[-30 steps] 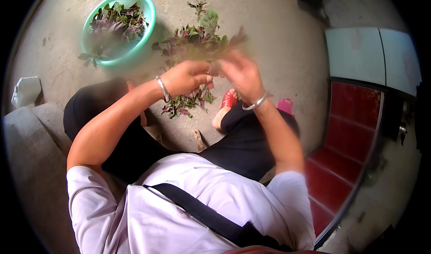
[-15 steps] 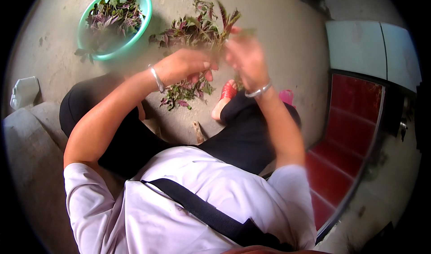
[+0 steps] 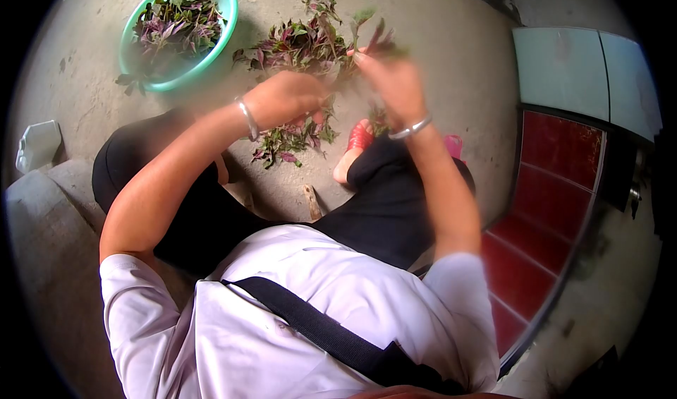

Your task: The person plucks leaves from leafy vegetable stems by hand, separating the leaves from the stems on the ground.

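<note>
My right hand (image 3: pixel 393 85) is closed, with thumb and finger pinching a sprig of amaranth greens (image 3: pixel 361 32) whose leaf tips are blurred. Left of it, my left hand (image 3: pixel 288 97) is curled with fingers pointing toward the right hand; what it holds, if anything, is blurred. Beyond both hands lies a pile of purple-green amaranth (image 3: pixel 300 43) on the floor. A smaller heap of amaranth (image 3: pixel 285 145) lies below my left hand, partly hidden by it.
A mint-green plastic basin (image 3: pixel 230 25) with leafy greens in it stands at the upper left. A white plastic container (image 3: pixel 39 145) lies at far left. On the right are pale cabinet panels (image 3: pixel 560 71) and red tiles (image 3: pixel 557 148). A foot in a red sandal (image 3: pixel 360 136) rests below the right hand.
My right hand has turned, and the sprig in it now stands farther right of the pile. The left hand has shifted slightly left and up, away from the right hand.
</note>
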The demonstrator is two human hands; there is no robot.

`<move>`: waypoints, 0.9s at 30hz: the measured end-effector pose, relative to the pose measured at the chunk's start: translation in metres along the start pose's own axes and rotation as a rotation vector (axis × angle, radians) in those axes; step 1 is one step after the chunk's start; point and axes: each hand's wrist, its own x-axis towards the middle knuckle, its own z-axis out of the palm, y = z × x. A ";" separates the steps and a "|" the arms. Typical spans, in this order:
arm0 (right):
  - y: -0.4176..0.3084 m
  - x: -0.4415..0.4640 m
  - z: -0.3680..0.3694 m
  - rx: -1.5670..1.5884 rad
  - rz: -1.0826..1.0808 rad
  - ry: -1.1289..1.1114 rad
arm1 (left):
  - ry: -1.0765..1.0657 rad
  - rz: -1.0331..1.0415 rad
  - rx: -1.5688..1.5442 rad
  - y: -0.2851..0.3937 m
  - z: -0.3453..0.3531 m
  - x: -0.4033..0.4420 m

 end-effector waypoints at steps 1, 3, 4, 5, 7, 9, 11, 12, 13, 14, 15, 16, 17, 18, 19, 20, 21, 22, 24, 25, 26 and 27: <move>0.007 0.003 -0.001 -0.167 -0.203 0.043 | 0.015 0.011 0.005 -0.001 0.000 0.000; 0.026 0.009 -0.003 -0.408 -0.504 0.111 | 0.046 0.035 0.016 -0.002 -0.002 -0.001; 0.031 0.011 -0.004 -0.482 -0.602 0.145 | 0.098 -0.003 0.042 -0.001 -0.002 -0.001; 0.031 0.010 -0.004 -0.462 -0.598 0.161 | 0.151 -0.041 0.068 0.000 -0.003 0.001; 0.032 0.010 -0.003 -0.436 -0.600 0.188 | 0.257 -0.070 0.017 -0.002 -0.006 0.004; 0.039 0.012 -0.005 -0.440 -0.623 0.214 | 0.359 -0.050 -0.136 -0.009 -0.010 0.009; 0.038 0.011 -0.007 -0.362 -0.537 0.237 | 0.444 0.021 -0.391 -0.010 -0.012 0.011; 0.036 0.008 -0.007 -0.273 -0.432 0.244 | 0.485 0.025 -0.502 -0.012 -0.016 0.012; 0.030 0.006 -0.008 -0.190 -0.356 0.267 | 0.525 0.028 -0.616 -0.013 -0.021 0.012; 0.023 0.006 -0.010 -0.091 -0.267 0.300 | 0.574 0.055 -0.615 -0.014 -0.026 0.011; 0.016 0.005 -0.012 -0.003 -0.192 0.323 | 0.543 0.038 -0.536 -0.017 -0.028 0.009; 0.010 0.005 -0.013 0.061 -0.135 0.340 | 0.510 0.022 -0.454 -0.020 -0.030 0.007; 0.005 0.005 -0.015 0.120 -0.048 0.344 | 0.477 0.008 -0.370 -0.023 -0.030 0.007; 0.002 0.005 -0.015 0.166 -0.051 0.325 | 0.471 -0.046 -0.243 -0.028 -0.025 0.009; 0.000 0.004 -0.014 0.212 -0.053 0.306 | 0.422 -0.078 -0.052 -0.033 -0.023 0.008; -0.001 0.003 -0.013 0.257 -0.052 0.286 | 0.435 -0.005 0.237 -0.033 -0.018 0.007; -0.001 0.002 -0.012 0.265 -0.050 0.270 | 0.440 0.070 0.527 -0.033 -0.013 0.003; -0.001 0.002 -0.011 0.273 -0.050 0.253 | 0.422 0.018 0.669 -0.029 -0.010 0.001; -0.001 0.001 -0.012 0.265 -0.047 0.229 | 0.428 0.084 0.348 -0.046 -0.016 0.013; 0.001 0.002 -0.012 0.249 -0.042 0.221 | 0.427 0.115 0.187 -0.055 -0.019 0.019; 0.002 0.002 -0.013 0.235 -0.037 0.215 | 0.386 0.172 -0.066 -0.043 -0.020 0.018; 0.003 0.001 -0.013 0.220 -0.021 0.214 | 0.333 0.134 -0.196 -0.026 -0.021 0.013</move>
